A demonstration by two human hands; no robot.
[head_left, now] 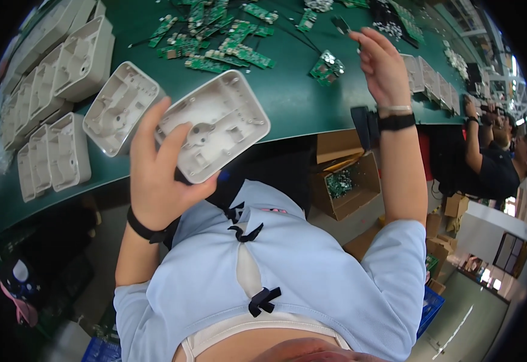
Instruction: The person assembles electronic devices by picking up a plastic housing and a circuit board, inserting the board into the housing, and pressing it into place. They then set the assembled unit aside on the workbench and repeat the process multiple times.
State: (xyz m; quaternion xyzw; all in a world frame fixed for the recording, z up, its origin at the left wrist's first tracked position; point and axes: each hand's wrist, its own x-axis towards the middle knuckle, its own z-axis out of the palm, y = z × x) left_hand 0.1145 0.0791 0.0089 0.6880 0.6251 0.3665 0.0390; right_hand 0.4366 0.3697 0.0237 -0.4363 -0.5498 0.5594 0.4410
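My left hand point(155, 163) grips a white plastic housing point(215, 142) by its left side and lower edge, thumb below and fingers over the rim. The open inside of the housing faces up, with posts, ribs and a round hub showing. My right hand point(385, 69) is raised over the green table, thumb and forefinger pinched together at a small dark green circuit board point(340, 25). Below that hand lies a green circuit board with silvery parts point(327, 67). A second white housing point(122, 108) rests on the table just left of the held one.
More white housings point(67, 151) stand stacked along the table's left side, and others point(435, 84) at the right. Several loose circuit boards point(233, 45) are heaped at the far middle. A cardboard box point(351, 199) with green boards stands below the table edge. Another person point(495, 160) works at the far right.
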